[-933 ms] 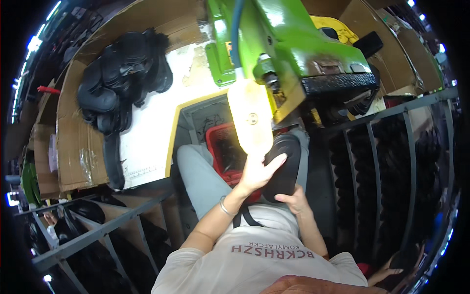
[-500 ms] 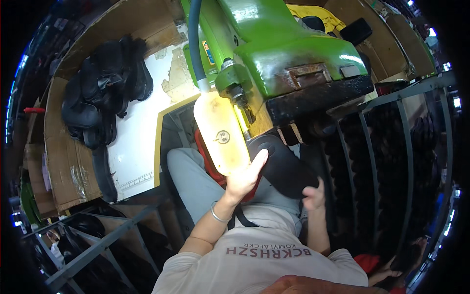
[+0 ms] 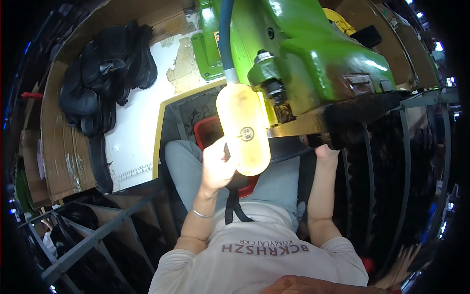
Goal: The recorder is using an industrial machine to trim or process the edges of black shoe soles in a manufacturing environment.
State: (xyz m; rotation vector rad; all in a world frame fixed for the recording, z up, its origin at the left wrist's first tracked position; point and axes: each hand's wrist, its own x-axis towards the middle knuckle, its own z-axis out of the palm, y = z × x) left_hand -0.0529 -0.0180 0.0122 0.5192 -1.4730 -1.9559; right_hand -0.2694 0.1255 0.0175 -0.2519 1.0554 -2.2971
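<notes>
A long black shoe sole point(image 3: 289, 151) lies under the head of a green machine point(image 3: 303, 59), mostly hidden by it. My left hand point(image 3: 215, 165) is closed at the sole's left end, with its fingertips out of sight behind a glowing yellow-white oblong lamp point(image 3: 245, 142). On the other side my right hand point(image 3: 326, 152) is closed at the sole's right end, its fingers partly covered by the dark lower edge of the machine head. A bolted post point(image 3: 276, 93) stands beside the lamp, above the sole.
A cardboard box point(image 3: 73, 161) at left holds a pile of black shoe parts point(image 3: 103, 73) next to a white tabletop point(image 3: 129, 132) with a yellow edge. Metal racks point(image 3: 98, 247) flank me on both sides. Between my legs shows a red stool point(image 3: 208, 130).
The sole has gone from hanging in front of the machine to lying beneath its head. My right hand has moved up to the machine; my left has shifted left, behind the lamp.
</notes>
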